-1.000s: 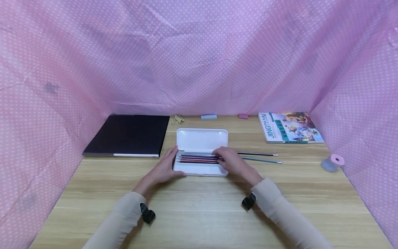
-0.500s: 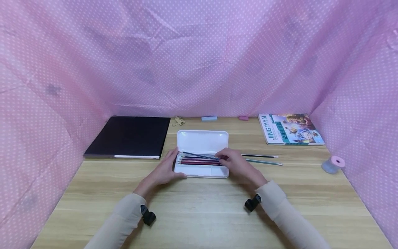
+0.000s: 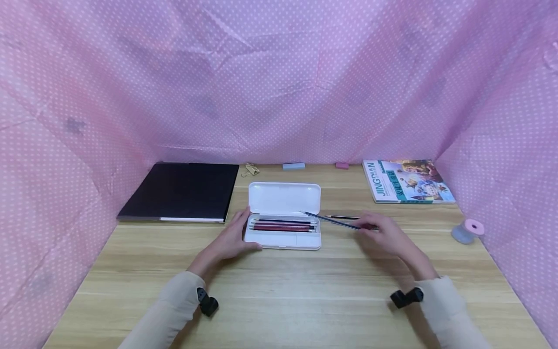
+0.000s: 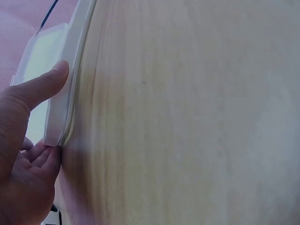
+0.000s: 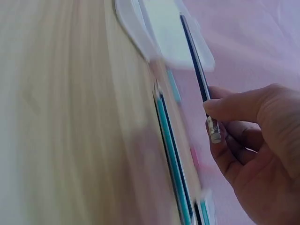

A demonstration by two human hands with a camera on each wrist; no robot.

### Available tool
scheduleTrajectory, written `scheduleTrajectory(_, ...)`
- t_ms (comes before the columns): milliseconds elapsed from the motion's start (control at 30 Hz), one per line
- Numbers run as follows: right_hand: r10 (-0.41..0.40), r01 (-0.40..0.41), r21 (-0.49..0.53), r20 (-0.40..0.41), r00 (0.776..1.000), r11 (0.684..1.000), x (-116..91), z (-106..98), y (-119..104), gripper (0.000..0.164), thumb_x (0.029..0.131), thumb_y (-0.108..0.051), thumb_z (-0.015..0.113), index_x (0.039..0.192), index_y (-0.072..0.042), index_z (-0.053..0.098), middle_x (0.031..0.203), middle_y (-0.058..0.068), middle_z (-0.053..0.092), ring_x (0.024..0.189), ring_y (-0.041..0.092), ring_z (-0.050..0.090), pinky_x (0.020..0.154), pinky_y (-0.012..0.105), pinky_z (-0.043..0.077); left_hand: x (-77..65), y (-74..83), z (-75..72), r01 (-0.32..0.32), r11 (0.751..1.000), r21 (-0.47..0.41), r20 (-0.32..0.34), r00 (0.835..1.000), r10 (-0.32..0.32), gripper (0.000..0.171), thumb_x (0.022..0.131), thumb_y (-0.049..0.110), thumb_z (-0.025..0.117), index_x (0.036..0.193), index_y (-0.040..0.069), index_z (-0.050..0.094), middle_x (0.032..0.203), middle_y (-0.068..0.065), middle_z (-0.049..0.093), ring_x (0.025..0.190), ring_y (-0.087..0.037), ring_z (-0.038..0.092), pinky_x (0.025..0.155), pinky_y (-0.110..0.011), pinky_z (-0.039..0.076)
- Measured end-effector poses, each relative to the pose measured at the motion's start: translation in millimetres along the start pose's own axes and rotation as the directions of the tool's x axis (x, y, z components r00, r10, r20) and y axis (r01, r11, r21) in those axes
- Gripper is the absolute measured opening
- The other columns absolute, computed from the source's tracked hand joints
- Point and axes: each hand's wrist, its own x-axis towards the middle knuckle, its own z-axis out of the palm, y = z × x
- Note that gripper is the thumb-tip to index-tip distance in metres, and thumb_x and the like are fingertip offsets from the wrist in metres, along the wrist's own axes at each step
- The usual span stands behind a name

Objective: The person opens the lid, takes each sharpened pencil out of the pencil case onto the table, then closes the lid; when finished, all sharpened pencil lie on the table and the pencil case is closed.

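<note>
Pink cloth (image 3: pixel 279 97) hangs behind; left hand (image 3: pixel 232 238), half-curled, grips a white case (image 3: pixel 283 198); right hand (image 3: pixel 385 235) pinches a pencil (image 5: pixel 195 61).

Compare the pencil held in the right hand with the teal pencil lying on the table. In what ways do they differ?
The held pencil looks dark along its barrel, while the teal pencil is bright blue-green. The held pencil is pinched in the right hand, off the table, whereas the teal pencil lies on it. Both are long, thin and straight.
</note>
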Motion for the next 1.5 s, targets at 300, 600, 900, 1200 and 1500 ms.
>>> scheduleTrajectory(300,0.022,-0.026,-0.122,-0.034,0.999,0.992,-45.3,-23.0,45.5,0.027,0.084,-0.004,0.064,0.102,-0.023,0.069,0.099,-0.006,0.063,0.094,0.013,0.057,0.078,0.028,0.049,-0.1,1.1,-0.3,-0.003,1.0,-0.001,0.002,1.0,0.003,0.115,0.065,0.048,0.079,0.149,0.01,0.009,0.144,-0.006,0.026,0.127,-0.021,0.032,0.105,-0.041,0.028)
scheduleTrajectory(600,0.053,-0.059,-0.14,-0.046,0.998,0.988,-53.4,-25.9,61.2,0.026,0.084,-0.004,0.064,0.102,-0.022,0.07,0.103,0.0,0.064,0.098,0.022,0.058,0.081,0.04,0.048,-0.4,1.7,0.0,0.005,1.0,-0.003,0.003,1.0,-0.005,0.116,0.064,0.049,0.079,0.149,0.011,0.009,0.144,-0.006,0.026,0.127,-0.021,0.032,0.105,-0.041,0.028)
scheduleTrajectory(900,0.04,-0.05,-0.163,-0.066,0.997,0.985,-50.6,-21.3,68.1,0.027,0.084,-0.002,0.063,0.1,-0.023,0.071,0.102,0.001,0.064,0.098,0.025,0.058,0.082,0.046,0.046,0.3,0.3,0.4,0.005,1.0,-0.001,0.007,1.0,-0.005,0.117,0.064,0.051,0.078,0.149,0.011,0.009,0.144,-0.006,0.027,0.127,-0.021,0.033,0.105,-0.04,0.028)
scheduleTrajectory(1200,0.04,-0.051,-0.116,-0.099,0.994,0.992,-45.0,-22.6,57.8,0.022,0.086,-0.006,0.063,0.103,-0.017,0.068,0.106,0.003,0.063,0.101,0.024,0.057,0.083,0.043,0.048,0.0,0.7,-0.5,0.015,1.0,0.005,0.013,1.0,-0.015,0.117,0.065,0.052,0.078,0.149,0.011,0.007,0.144,-0.006,0.026,0.127,-0.022,0.032,0.105,-0.041,0.028)
scheduleTrajectory(1500,-0.137,0.128,-0.079,-0.122,0.983,0.989,-5.1,-5.6,9.9,0.028,0.083,-0.005,0.066,0.11,-0.01,0.065,0.107,0.006,0.064,0.092,0.019,0.06,0.078,0.041,0.049,-0.4,1.6,-0.6,0.02,1.0,0.008,0.017,1.0,-0.02,0.117,0.065,0.05,0.078,0.149,0.011,0.007,0.144,-0.006,0.026,0.127,-0.022,0.032,0.105,-0.041,0.027)
